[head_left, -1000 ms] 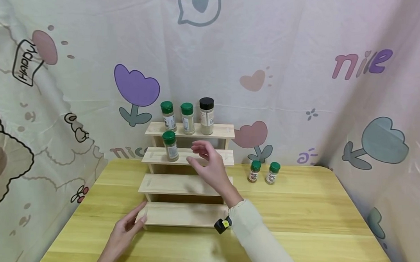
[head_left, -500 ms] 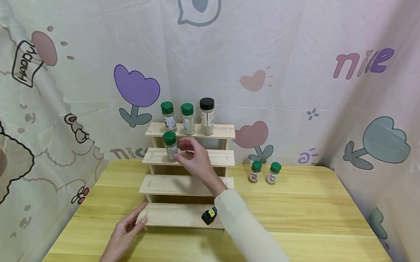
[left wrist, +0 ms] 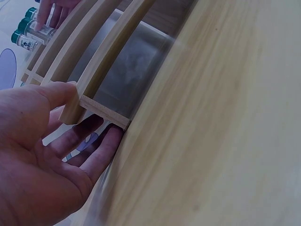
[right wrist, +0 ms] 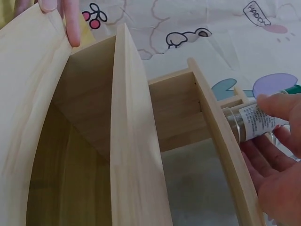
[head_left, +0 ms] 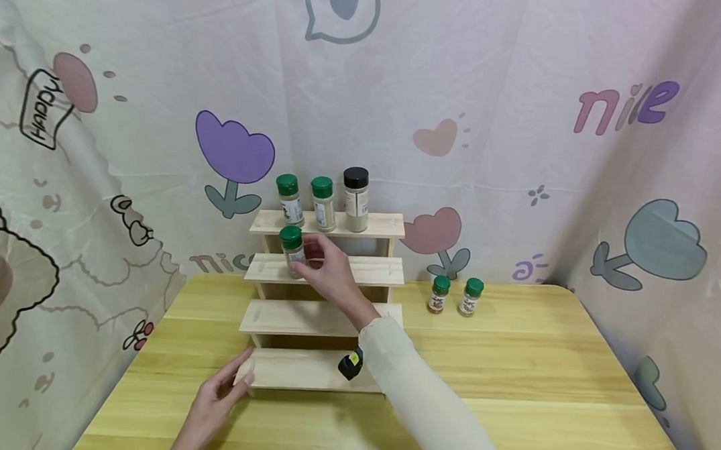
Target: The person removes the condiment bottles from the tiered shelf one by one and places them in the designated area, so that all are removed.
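A spice jar with a green lid (head_left: 291, 238) stands on the second shelf from the top of a wooden tiered rack (head_left: 314, 317), near its left end. My right hand (head_left: 332, 272) holds this jar from the right, its thumb in front; the right wrist view shows the thumb against the label (right wrist: 256, 122) and fingers on the far side. At the rack's lower left corner, my left hand (head_left: 211, 394) grips the end of the bottom shelf. In the left wrist view its thumb (left wrist: 61, 92) lies on the shelf, with fingers at the end panel below.
Two green-lidded jars (head_left: 290, 200) (head_left: 323, 204) and a taller black-lidded jar (head_left: 356, 201) stand on the top shelf. Two smaller green-lidded jars (head_left: 438, 295) (head_left: 469, 298) stand on the table (head_left: 511, 366) right of the rack. A patterned curtain (head_left: 494, 76) hangs behind.
My right hand has moved left along the second shelf and closed around the green-lidded jar there. My left hand keeps its place on the bottom shelf.
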Available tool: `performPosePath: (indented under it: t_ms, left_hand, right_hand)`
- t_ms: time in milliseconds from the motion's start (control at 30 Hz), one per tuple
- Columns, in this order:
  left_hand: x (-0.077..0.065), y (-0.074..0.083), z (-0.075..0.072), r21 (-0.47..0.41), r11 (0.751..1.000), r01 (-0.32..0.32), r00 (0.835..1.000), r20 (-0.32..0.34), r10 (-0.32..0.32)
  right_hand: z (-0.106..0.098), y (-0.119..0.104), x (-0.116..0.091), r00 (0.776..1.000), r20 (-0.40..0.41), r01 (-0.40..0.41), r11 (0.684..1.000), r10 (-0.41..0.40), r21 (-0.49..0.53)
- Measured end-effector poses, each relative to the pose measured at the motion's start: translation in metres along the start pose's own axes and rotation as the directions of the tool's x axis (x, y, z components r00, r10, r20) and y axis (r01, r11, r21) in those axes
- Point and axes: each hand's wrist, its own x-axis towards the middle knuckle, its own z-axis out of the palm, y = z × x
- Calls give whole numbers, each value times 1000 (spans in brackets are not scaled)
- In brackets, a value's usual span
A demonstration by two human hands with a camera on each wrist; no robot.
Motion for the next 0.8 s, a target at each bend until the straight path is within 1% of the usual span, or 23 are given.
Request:
performPosePath:
  t_ms: [233,333,567,700,800]
  left_hand:
    - [-1,3,0,26,999,-20,1000,-9,20]
    - [-1,3,0,27,999,-22,1000,-9,22]
    - [0,1,0,28,1000,-2,1000,-6,2]
    - [-1,1,-1,30,1000,-6,1000,0,6]
    - [0,1,-1,52,999,-4,1000,-2,4]
  right_hand:
    - [-1,1,-2,1000,0,-1,1000,1,-2]
    - [-5,-1,-6,1000,-3,9,1000,-9,17]
    - [-23,-6,-19,997,-25,72,996,-71,47]
    - [-36,-4,-27,995,-41,94,995,-92,46]
    - [-46,-4,-34,993,-60,100,994,-97,38]
